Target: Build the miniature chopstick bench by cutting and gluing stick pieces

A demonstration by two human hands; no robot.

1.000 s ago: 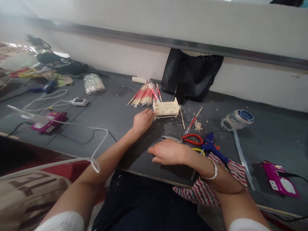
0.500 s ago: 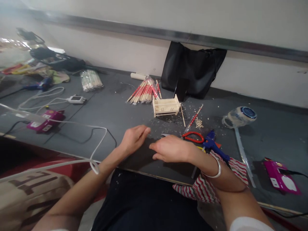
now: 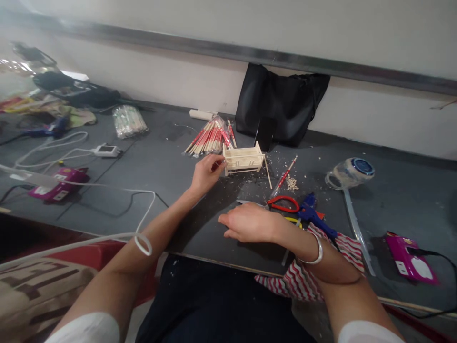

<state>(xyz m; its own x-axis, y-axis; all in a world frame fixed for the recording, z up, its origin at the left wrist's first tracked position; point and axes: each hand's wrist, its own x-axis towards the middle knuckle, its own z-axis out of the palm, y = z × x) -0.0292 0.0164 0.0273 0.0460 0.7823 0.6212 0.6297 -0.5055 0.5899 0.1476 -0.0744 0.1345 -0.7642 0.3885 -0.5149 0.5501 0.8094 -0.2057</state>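
Note:
A small bench-like model of pale wooden sticks [image 3: 246, 165] stands on the grey table, with a loose stick [image 3: 268, 172] leaning at its right end. My left hand [image 3: 207, 174] is at the model's left end, its thumb and fingers curled together on the corner post. Nearer the table's front edge, my right hand [image 3: 250, 224] hovers palm down, a small gap between thumb and fingers and nothing visible in them. Just beyond it lie red-handled scissors [image 3: 283, 205], partly hidden by that hand, and a blue glue gun [image 3: 314, 216].
Red-wrapped chopsticks [image 3: 210, 138] lie behind the model; a black bag [image 3: 282, 105] and phone [image 3: 265, 133] lean at the wall. Stick cuttings [image 3: 292, 183] and a jar [image 3: 352, 172] are on the right. A white cable [image 3: 148, 209] hangs over my left forearm.
My left hand has moved forward from beside my right hand to the model's left end. My right hand has stayed nearly still. The view has shifted slightly.

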